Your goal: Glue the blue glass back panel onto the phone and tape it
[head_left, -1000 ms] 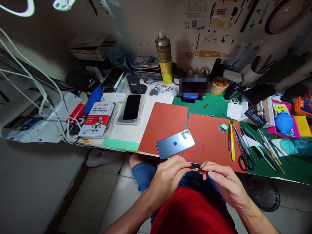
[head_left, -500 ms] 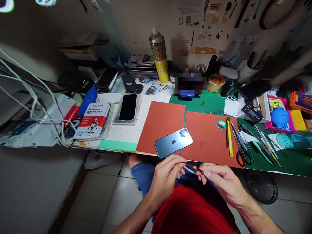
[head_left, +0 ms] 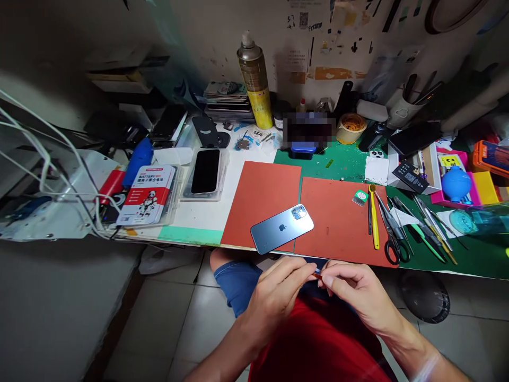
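My left hand (head_left: 278, 286) and my right hand (head_left: 356, 289) are close together in front of the bench edge, above my lap. Between their fingertips they pinch a thin orange-brown strip (head_left: 317, 275), mostly hidden by the fingers. Just beyond my left hand, a blue-grey phone (head_left: 282, 228) lies back up across the left orange mat (head_left: 262, 185), its camera corner toward the right mat (head_left: 334, 212).
Scissors (head_left: 393, 249), a yellow-handled tool (head_left: 375, 223) and several tweezers lie at the right. A black-screened phone (head_left: 205, 171) rests on a clear case, beside a red-and-white battery box (head_left: 147, 196). A spray can (head_left: 256, 82) stands at the back.
My hands have drawn closer together, and less of the strip shows between them. The view has shifted slightly. The phone on the mat lies as before.
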Available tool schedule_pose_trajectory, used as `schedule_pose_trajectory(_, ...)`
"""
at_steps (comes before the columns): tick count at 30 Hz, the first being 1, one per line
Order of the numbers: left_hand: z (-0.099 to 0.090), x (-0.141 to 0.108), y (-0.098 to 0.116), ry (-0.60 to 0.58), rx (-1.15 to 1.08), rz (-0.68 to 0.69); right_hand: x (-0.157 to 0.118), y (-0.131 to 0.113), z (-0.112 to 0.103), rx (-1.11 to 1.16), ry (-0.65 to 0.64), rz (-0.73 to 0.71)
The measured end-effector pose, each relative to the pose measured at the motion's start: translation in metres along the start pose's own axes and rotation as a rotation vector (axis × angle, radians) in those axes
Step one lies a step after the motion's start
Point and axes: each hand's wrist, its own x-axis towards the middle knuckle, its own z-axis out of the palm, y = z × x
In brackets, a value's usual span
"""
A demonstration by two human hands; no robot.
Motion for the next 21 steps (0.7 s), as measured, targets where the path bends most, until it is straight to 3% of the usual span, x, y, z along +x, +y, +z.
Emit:
schedule_pose_trajectory(4,0.0,-0.001,0.0,-0.014,-0.043,-0.053,-0.001,-0.001,0.0,0.013,-0.012,0.014)
schedule_pose_trajectory(10,0.01,-0.004,-0.01,0.099,-0.307,-0.37,-0.006,0.0,-0.009,0.064,-0.081,0.01)
schedule_pose_trajectory(12,0.011,-0.004,-0.011,0.098,-0.28,-0.354,-0.005,0.001,-0.008,0.063,-0.079,0.008)
schedule_pose_trajectory(17,0.007,-0.002,-0.01,0.065,-0.19,-0.152,-0.003,0.002,-0.003,0.036,-0.06,0.002)
schedule_pose_trajectory(21,0.009,-0.001,-0.011,0.09,-0.232,-0.253,-0.004,0.004,-0.004,0.022,-0.053,0.002)
